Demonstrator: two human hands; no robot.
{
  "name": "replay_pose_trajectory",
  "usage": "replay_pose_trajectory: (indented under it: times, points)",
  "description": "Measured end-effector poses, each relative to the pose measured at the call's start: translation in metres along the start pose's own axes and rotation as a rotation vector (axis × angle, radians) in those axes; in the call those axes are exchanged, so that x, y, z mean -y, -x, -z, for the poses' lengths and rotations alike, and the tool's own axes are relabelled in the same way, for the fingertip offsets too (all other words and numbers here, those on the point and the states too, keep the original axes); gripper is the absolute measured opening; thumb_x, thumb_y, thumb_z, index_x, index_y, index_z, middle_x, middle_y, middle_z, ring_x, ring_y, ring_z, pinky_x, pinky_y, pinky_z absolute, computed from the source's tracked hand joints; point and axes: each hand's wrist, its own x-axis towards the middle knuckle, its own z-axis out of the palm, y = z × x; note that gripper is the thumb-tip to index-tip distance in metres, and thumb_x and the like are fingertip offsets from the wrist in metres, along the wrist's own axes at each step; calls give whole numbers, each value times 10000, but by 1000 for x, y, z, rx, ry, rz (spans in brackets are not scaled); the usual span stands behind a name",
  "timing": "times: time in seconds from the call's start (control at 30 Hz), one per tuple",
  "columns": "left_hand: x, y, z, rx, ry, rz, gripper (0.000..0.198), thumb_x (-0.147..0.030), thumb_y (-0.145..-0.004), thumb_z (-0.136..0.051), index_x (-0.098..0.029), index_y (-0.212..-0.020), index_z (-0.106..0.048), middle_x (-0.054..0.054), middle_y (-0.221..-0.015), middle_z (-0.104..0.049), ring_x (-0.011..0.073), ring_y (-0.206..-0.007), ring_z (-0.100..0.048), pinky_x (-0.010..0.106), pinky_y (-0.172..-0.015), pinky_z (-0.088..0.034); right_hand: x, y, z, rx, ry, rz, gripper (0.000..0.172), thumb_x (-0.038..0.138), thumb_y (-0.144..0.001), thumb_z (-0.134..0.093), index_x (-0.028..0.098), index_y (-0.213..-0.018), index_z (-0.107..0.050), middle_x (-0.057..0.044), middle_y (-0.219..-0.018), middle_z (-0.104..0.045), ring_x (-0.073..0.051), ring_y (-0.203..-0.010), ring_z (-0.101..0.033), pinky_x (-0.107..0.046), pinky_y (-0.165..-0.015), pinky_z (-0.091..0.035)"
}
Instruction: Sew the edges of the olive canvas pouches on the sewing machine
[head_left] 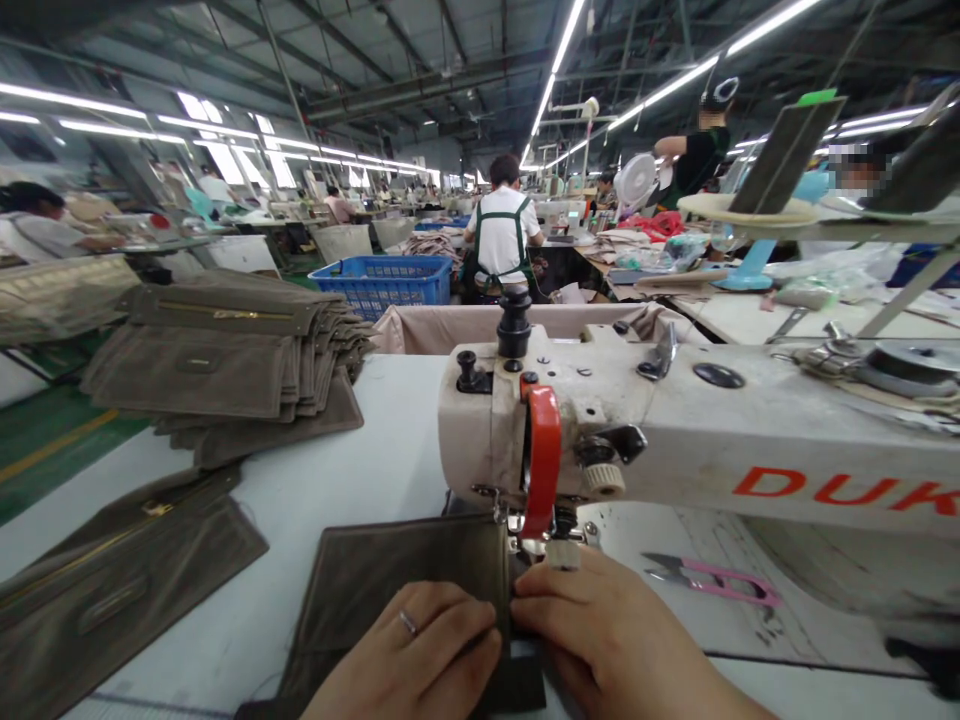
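A dark olive fabric panel (pixel 405 570) with stitched edges lies flat on the sewing machine bed, its right edge under the presser foot. My left hand (pixel 424 640), a ring on one finger, presses on the panel with its fingers curled and drawn together at the seam. Close by the needle area, my right hand (pixel 600 620) pinches the panel's right edge; its fingertips are partly hidden. Over both hands stands the white sewing machine (pixel 675 400) with a red guard (pixel 544 460) in front of its needle bar.
Pink-handled thread snips (pixel 720 580) lie right of my right hand. At left are a zippered fabric piece (pixel 127 590) and a stack of similar pieces (pixel 217 350). Beyond stand a blue crate (pixel 386 280) and a co-worker in a green apron (pixel 504 225). Thread cones (pixel 787 155) rise at right.
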Motion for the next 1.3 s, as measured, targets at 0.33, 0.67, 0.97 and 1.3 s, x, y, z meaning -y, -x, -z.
replay_pose_trajectory:
  times: [0.33, 0.67, 0.97, 1.3]
  points:
    - [-1, -11, 18, 315, 72, -59, 269, -351, -1018, -478, -158, -1146, -616, 66, -1167, -680, 188, -1095, -617, 285, -1060, -455, 3, 1, 2, 40, 108, 50, 126, 128, -849, -629, 227, -914, -672, 12, -1119, -687, -157, -930, -633, -300, -802, -501]
    - [16, -19, 10, 296, 216, -27, 250, -292, -939, -567, -141, -1128, -631, 56, -1153, -671, 178, -1137, -590, 259, -1103, -391, -3, 4, -9, -96, 67, 87, 355, 58, -837, -516, 214, -1118, -667, -38, -1150, -695, -180, -1039, -640, -309, -926, -524]
    - [36, -42, 11, 328, 267, -7, 253, -195, -894, -578, -123, -1130, -633, 89, -1146, -670, 214, -1113, -607, 334, -1058, -453, -5, 2, -9, 45, 90, -104, 476, 67, -804, -471, 198, -1244, -597, -99, -1136, -660, -255, -1029, -620, -418, -886, -553]
    - [53, -47, 10, 307, 120, -89, 178, -219, -952, -577, -141, -1104, -624, 69, -1127, -670, 214, -1107, -586, 350, -1046, -450, 0, -2, -2, 13, 54, -199, 430, 78, -808, -440, 196, -1196, -582, -101, -1162, -635, -259, -1024, -604, -423, -872, -547]
